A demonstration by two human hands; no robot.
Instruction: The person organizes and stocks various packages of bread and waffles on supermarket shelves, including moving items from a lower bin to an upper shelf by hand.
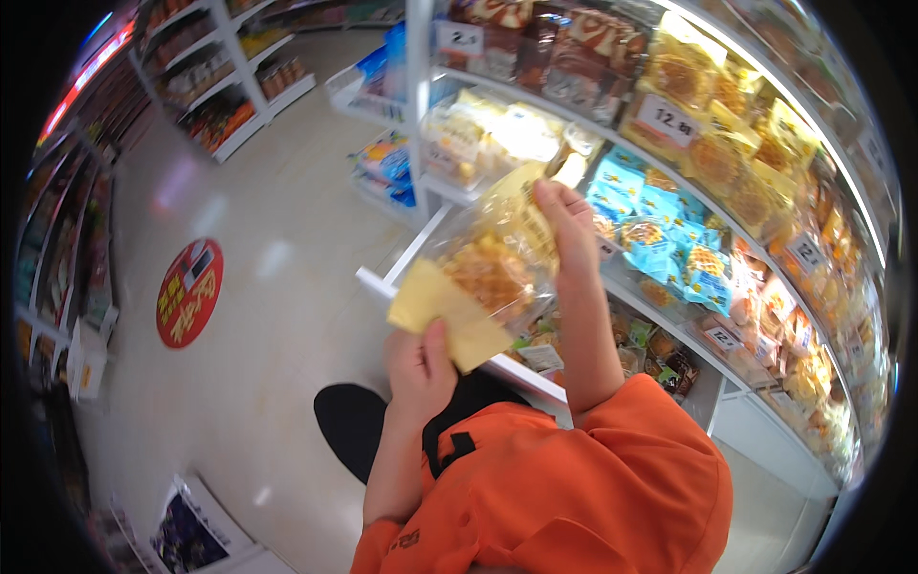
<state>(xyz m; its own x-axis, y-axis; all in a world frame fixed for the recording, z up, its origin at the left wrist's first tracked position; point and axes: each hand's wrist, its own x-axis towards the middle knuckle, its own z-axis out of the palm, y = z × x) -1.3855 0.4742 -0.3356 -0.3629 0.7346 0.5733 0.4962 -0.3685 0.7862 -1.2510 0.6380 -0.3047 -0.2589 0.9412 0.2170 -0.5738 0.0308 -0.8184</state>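
Both my hands hold up one bag of waffles point(488, 273), a clear packet with pale yellow bands at its two ends and golden waffles showing through the middle. My left hand point(421, 368) pinches the lower yellow end, thumb on top. At the upper right end, my right hand point(569, 225) grips the other yellow band with its fingers closed. The bag is tilted in front of the shelves, above an open drawer point(540, 383) that holds several packaged snacks. Blue waffle packets point(660, 225) lie on the shelf to the right of my right hand.
Yellow waffle bags point(722, 143) fill the shelf above, with price tags point(666, 119) along its edge. A white upright post point(418, 105) stands at the shelf's left end, beside blue packets point(387, 167) in wire baskets. A round red sticker point(189, 293) is on the aisle floor.
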